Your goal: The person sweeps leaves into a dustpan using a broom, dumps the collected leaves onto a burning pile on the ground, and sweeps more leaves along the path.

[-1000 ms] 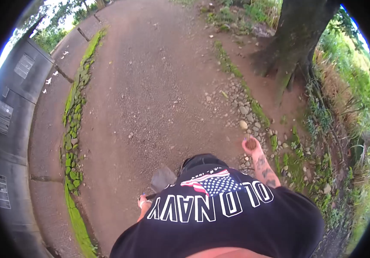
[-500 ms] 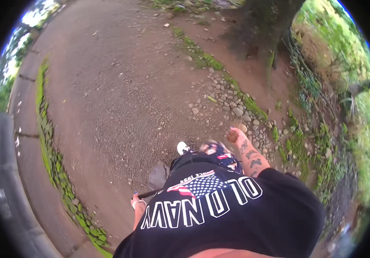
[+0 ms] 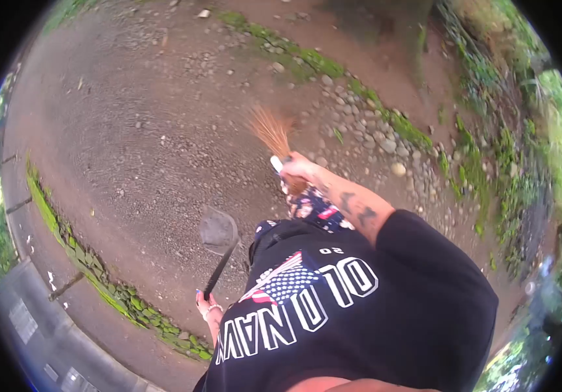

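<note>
My right hand is wrapped round the bound end of a stick broom. Its thin brown bristles fan out ahead over the gravel path and look a little blurred. Low on the left, my left hand, with a pale bracelet at the wrist, grips the dark handle of a long-handled dustpan. The grey pan hangs at or just above the ground; I cannot tell whether it touches. Part of a white shoe shows beside the right hand.
A brown gravel path runs ahead. Mossy edging stones line its left side, with paved ground beyond. Rounded stones and a mossy strip border the right, near a tree trunk base and greenery.
My right hand has swung forward and left, bringing the broom's bristles into view over the path. The dustpan has come forward and left, away from my body. The view has turned slightly.
</note>
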A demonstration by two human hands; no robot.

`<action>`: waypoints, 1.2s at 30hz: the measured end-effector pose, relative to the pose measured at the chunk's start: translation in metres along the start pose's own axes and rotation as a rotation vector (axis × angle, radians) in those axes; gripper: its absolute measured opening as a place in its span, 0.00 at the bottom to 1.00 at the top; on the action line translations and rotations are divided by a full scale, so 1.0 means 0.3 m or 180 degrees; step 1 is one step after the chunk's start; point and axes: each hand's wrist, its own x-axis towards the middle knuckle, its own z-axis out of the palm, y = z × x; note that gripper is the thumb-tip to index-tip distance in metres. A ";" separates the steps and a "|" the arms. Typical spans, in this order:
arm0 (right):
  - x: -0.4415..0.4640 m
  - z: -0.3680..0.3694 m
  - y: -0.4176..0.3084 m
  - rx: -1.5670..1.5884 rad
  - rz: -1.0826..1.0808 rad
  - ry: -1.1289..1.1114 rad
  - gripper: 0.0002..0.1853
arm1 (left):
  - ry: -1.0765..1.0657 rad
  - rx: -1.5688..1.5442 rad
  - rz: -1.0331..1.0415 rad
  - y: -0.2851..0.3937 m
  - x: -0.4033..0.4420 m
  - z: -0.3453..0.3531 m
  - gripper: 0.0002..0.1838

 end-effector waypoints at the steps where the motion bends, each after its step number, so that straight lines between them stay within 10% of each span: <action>1: -0.101 -0.052 -0.053 0.0058 -0.0362 0.0126 0.35 | 0.0058 -0.0069 -0.0070 0.054 0.040 0.061 0.19; 3: -0.147 -0.156 -0.058 -0.0534 -0.0684 -0.0002 0.39 | 0.0167 -0.0248 -0.0124 0.164 0.087 0.170 0.19; 11: -0.278 -0.355 0.069 0.0934 0.1531 0.1144 0.35 | -0.0280 0.0197 -0.0415 0.390 0.480 0.451 0.18; 16: -0.176 -0.338 0.100 -0.2552 0.1167 0.0564 0.35 | -0.1037 0.0828 0.0242 0.592 0.604 0.729 0.16; 24: -0.506 -0.302 -0.036 -0.0870 0.0612 0.0528 0.38 | -0.0749 0.0873 -0.0386 0.761 0.839 0.885 0.15; 27: -0.214 -0.237 0.029 0.1043 0.1350 0.0970 0.21 | -0.0446 0.0466 -0.0172 0.761 0.813 0.882 0.13; 30: 0.088 0.017 -0.350 0.1753 0.1683 0.0642 0.10 | -0.0119 0.0124 -0.0040 0.768 0.758 0.841 0.12; 36: 0.526 0.770 -0.968 0.2038 0.0642 -0.2313 0.16 | 0.0590 -0.0577 -0.0196 0.684 0.675 0.676 0.09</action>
